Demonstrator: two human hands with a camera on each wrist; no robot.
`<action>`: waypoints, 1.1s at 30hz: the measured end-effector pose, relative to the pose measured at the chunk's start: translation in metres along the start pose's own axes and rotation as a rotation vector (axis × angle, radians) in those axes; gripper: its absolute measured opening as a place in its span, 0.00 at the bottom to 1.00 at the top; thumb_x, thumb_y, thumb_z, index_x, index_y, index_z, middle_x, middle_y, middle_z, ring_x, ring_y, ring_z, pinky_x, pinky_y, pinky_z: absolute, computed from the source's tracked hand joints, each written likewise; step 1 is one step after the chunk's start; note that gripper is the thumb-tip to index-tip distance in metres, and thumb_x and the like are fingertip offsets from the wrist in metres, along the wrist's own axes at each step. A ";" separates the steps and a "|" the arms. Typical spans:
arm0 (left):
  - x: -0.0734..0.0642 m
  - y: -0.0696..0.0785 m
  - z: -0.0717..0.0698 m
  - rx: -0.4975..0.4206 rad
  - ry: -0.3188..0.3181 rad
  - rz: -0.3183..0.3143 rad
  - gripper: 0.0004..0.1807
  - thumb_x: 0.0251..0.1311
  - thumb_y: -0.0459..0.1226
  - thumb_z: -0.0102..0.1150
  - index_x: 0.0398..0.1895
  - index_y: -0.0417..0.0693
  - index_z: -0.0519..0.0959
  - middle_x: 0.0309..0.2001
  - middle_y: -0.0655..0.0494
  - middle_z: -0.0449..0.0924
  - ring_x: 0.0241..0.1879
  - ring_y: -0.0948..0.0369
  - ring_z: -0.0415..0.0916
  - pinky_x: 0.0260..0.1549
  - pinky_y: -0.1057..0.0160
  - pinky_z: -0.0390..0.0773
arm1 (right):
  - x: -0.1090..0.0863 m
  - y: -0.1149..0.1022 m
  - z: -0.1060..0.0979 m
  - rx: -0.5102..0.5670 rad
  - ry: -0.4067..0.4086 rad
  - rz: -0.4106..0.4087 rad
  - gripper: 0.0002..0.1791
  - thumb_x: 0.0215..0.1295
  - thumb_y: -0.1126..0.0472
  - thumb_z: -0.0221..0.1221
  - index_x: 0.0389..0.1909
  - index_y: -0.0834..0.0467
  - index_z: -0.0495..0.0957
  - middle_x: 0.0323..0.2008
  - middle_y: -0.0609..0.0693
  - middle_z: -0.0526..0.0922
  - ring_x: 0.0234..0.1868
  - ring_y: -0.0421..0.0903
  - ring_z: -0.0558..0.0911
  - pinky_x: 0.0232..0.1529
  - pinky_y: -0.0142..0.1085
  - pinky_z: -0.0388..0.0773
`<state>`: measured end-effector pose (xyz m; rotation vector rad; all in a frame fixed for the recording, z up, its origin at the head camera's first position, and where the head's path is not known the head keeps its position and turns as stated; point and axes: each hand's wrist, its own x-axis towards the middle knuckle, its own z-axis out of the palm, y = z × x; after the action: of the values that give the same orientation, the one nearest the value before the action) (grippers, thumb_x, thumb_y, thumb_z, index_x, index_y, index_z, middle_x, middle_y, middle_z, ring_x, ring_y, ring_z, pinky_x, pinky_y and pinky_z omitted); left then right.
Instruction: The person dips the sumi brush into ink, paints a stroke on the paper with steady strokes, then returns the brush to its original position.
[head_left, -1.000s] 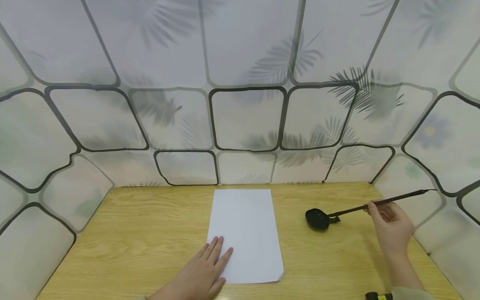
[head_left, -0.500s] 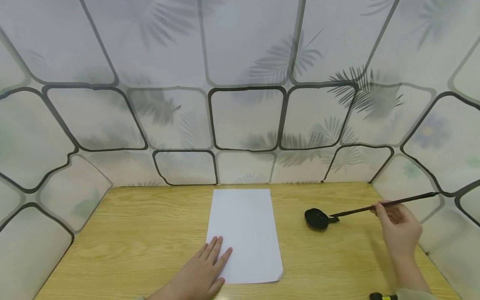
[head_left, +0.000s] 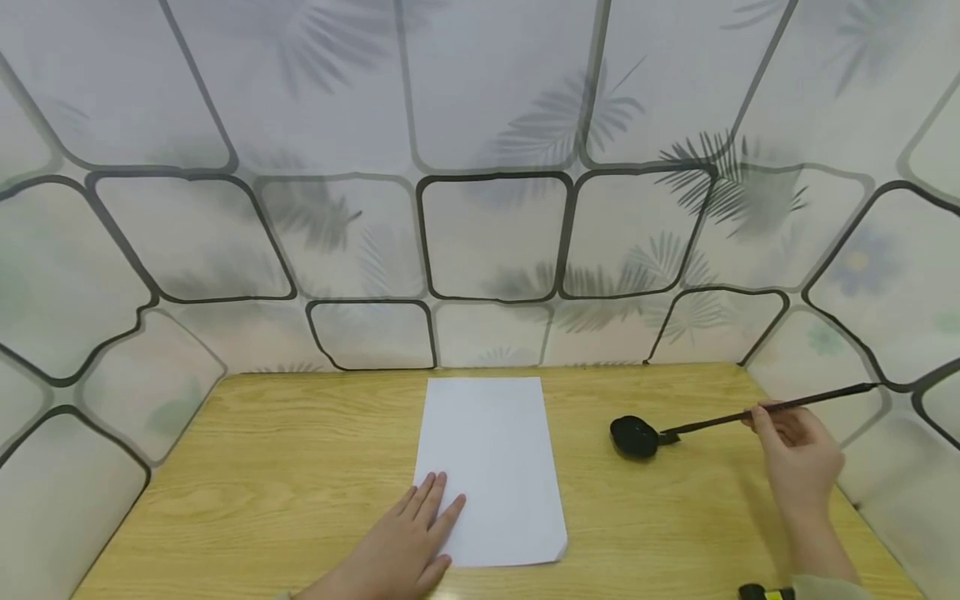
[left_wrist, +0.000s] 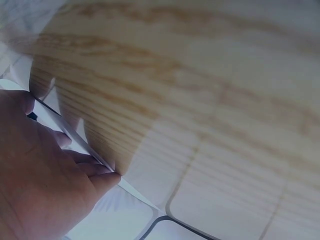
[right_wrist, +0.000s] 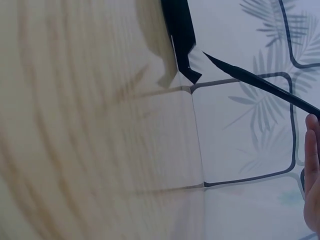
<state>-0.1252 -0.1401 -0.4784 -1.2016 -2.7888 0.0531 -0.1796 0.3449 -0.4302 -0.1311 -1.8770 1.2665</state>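
The right hand [head_left: 802, 454] pinches a brush [head_left: 825, 397], a dish [head_left: 634, 437] at its left; the left hand [head_left: 397, 540] rests straight-fingered on paper [head_left: 495, 467].

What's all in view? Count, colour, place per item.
table: 1, yellow-brown wood, below the backdrop
backdrop: 1, pale with dark lines and grey leaves, behind and beside table
paper: 1, white, on table, centre
dish: 1, black, on table, right of paper
brush: 1, dark, in right hand, tip near dish
cut-off item: 1, black and yellow, bottom edge, unclear
sleeves: 2, pale, bottom edge
left hand: 1, bare, on paper
right hand: 1, bare, holding brush
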 end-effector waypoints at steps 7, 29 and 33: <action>0.000 0.000 0.000 -0.011 -0.016 -0.011 0.33 0.66 0.52 0.44 0.70 0.45 0.59 0.69 0.33 0.55 0.69 0.44 0.54 0.62 0.48 0.65 | 0.006 0.003 -0.006 0.004 0.029 -0.004 0.09 0.58 0.72 0.60 0.36 0.75 0.77 0.25 0.30 0.83 0.25 0.29 0.82 0.31 0.20 0.77; 0.000 0.001 0.000 -0.027 -0.026 -0.018 0.33 0.68 0.52 0.41 0.71 0.45 0.58 0.70 0.33 0.53 0.70 0.44 0.52 0.63 0.48 0.63 | 0.006 -0.038 0.038 0.459 0.023 -0.006 0.09 0.56 0.76 0.60 0.35 0.80 0.75 0.27 0.50 0.86 0.25 0.41 0.85 0.30 0.29 0.81; 0.001 0.002 0.001 -0.029 -0.026 -0.018 0.33 0.68 0.53 0.41 0.71 0.45 0.58 0.70 0.33 0.53 0.70 0.44 0.52 0.63 0.47 0.63 | 0.004 -0.041 0.050 0.563 0.012 -0.020 0.10 0.55 0.78 0.59 0.34 0.83 0.73 0.26 0.53 0.86 0.24 0.43 0.85 0.30 0.29 0.81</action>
<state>-0.1246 -0.1385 -0.4792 -1.1908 -2.8319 0.0271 -0.2022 0.2916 -0.4009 0.1790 -1.4411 1.7209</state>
